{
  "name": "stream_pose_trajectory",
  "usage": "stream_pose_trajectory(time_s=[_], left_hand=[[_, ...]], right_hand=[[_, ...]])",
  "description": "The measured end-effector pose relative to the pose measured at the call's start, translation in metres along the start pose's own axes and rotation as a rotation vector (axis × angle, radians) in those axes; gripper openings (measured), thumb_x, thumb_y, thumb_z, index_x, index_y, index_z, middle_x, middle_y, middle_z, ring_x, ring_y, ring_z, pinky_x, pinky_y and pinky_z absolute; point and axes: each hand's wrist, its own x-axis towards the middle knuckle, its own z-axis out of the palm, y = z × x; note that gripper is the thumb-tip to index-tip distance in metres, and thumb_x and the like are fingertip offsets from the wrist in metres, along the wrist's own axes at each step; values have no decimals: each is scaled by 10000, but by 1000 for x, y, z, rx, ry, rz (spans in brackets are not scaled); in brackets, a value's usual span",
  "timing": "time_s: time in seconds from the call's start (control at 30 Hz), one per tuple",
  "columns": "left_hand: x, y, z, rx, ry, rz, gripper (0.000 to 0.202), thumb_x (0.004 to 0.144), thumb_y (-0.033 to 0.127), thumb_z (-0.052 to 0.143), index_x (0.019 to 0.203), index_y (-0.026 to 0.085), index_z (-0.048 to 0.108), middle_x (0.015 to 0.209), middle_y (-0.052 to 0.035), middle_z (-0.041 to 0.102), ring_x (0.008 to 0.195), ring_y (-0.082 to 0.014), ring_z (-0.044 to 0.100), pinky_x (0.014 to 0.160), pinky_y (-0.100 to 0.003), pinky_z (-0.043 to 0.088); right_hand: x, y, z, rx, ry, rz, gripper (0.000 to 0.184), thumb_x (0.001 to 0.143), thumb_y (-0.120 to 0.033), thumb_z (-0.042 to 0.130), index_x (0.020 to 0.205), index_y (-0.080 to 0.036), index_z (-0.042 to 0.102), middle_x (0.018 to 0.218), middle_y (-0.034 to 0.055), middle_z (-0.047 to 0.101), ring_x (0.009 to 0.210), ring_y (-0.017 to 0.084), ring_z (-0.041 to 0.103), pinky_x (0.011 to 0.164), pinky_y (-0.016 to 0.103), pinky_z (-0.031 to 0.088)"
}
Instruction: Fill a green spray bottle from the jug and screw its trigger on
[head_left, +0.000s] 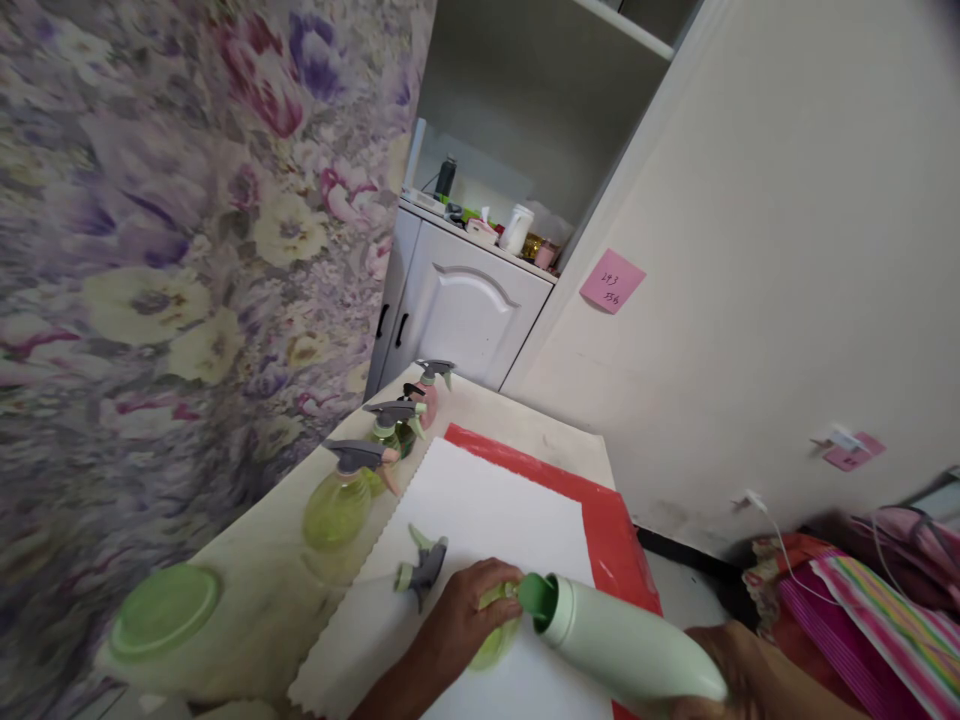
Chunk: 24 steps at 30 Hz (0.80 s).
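Note:
My left hand (469,610) is wrapped round a small yellow-green spray bottle body (495,640) on a white sheet (495,510). My right hand (739,675), low at the right edge, grips a pale green bottle (630,645) tilted so its green neck (536,595) touches the small bottle's mouth. A loose grey-green spray head (424,570) lies on the sheet just left of my left hand.
Three spray bottles stand in a row along the table's left side: a yellow-green one (341,500), a green one (394,425), a pink one (431,385). A green-lidded container (165,610) sits front left. A red mat (619,530) lies under the sheet. Floral curtain left, white cabinet (457,310) behind.

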Motion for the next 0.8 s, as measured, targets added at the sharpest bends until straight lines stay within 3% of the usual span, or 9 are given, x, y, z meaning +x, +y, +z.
stream_pose_trajectory(time_s=[0.33,0.8], left_hand=[[0,-4,2,-1,-5,15,205,760,269,675,952,234,736,966,-24,750,963,-233,667,890,-291,471],[1,-4,4,-9,-4,8,215,752,240,685,957,208,740,968,-36,749,964,-233,667,885,-284,465]], right_hand=[[-1,0,-2,-2,12,37,517,626,-666,670,752,-168,614,619,-50,412,593,113,372,501,233,246],[-5,-2,-4,17,-20,-4,450,688,-610,658,748,-170,585,639,-55,377,600,104,342,487,232,216]])
